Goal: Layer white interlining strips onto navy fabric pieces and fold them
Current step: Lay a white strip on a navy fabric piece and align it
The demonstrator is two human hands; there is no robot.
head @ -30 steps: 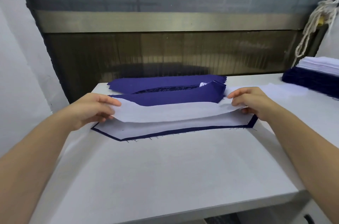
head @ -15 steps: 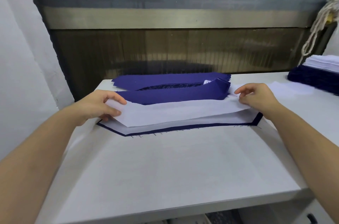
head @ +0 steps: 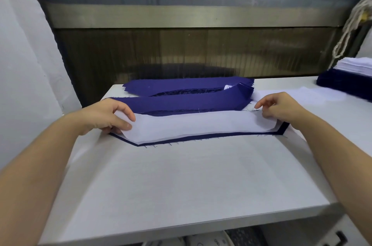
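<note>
A long white interlining strip [head: 193,125] lies across a navy fabric piece [head: 201,136], whose dark edge shows along the front and at the right corner. My left hand [head: 109,116] pinches the strip's left end between thumb and fingers. My right hand [head: 281,106] holds the strip's right end with curled fingers. Just behind lies a pile of folded navy pieces [head: 187,94], with a bit of white showing at its right end.
The white worktable [head: 191,185] reaches to its front edge below. A stack of navy pieces topped with white strips [head: 348,78] sits at the far right. A loose white strip [head: 302,94] lies beyond my right hand. A dark panel and metal rail stand behind.
The lifted white strip has come down and forward and now lies almost flat on the navy piece. Both hands have moved with its ends.
</note>
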